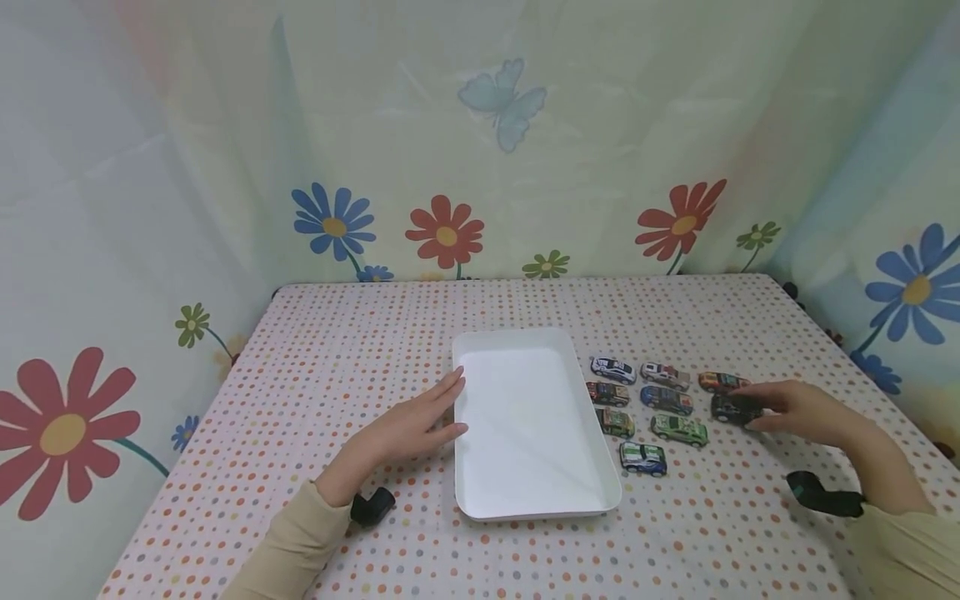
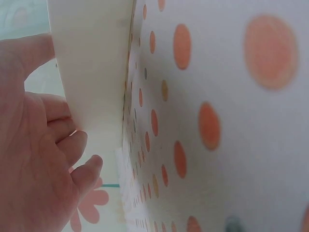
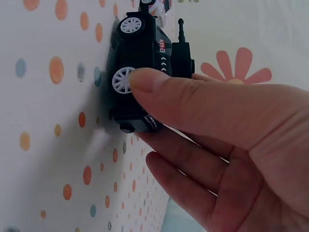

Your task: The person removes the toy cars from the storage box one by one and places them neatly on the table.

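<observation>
Pinching the black toy car [image 1: 733, 409] between thumb and fingers, my right hand [image 1: 802, 412] has it gripped by its sides while its wheels sit on the dotted tabletop [image 1: 337, 350], at the right end of the group of cars. In the right wrist view my thumb [image 3: 193, 101] lies across the car's [image 3: 137, 72] flank beside a white wheel. Just beyond it sits an orange car [image 1: 722, 382]. To its left stand a green car [image 1: 678, 429], a dark blue car [image 1: 666, 400] and a white-and-grey car [image 1: 664, 374], then further left a blue-and-white car [image 1: 643, 457] and three more small ones next to the white tray [image 1: 525, 500]. My left hand [image 1: 412, 425] lies flat with straight fingers, holding nothing, its fingertips [image 2: 87, 169] touching the tray's left wall [image 2: 91, 72]. Flowered fabric [image 1: 446, 232] hangs behind the tabletop.
</observation>
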`<action>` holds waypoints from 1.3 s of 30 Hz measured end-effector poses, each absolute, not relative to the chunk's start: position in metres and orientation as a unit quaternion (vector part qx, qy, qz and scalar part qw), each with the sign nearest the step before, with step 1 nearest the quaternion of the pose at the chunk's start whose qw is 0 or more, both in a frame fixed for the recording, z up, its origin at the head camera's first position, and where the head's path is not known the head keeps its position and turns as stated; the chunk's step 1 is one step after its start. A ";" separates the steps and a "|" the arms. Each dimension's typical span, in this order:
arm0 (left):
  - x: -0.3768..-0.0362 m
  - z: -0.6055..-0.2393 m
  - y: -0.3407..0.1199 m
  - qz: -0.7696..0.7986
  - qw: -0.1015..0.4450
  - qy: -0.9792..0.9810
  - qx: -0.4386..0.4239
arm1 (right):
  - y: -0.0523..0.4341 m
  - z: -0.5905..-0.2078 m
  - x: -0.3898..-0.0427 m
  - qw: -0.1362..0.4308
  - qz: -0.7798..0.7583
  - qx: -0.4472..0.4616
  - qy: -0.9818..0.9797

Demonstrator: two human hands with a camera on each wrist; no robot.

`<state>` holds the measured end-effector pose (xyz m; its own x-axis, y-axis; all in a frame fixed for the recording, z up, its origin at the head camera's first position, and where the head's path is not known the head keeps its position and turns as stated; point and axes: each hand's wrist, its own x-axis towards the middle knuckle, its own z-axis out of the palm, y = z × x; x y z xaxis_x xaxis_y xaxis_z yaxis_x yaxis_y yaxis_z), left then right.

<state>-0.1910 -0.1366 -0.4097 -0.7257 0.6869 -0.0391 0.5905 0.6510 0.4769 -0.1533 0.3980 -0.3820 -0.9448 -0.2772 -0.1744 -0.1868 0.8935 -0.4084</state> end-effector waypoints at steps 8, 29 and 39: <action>-0.192 -0.406 -0.138 0.224 0.097 0.903 0.354 | 0.388 -0.385 -0.161 0.101 -0.166 -0.115 0.974; -0.194 -0.408 -0.136 0.222 0.103 0.903 0.354 | 0.366 -0.360 -0.140 0.033 -0.161 -0.091 0.982; -0.192 -0.407 -0.135 0.228 0.106 0.900 0.357 | 0.334 -0.356 -0.142 0.002 -0.181 -0.135 0.974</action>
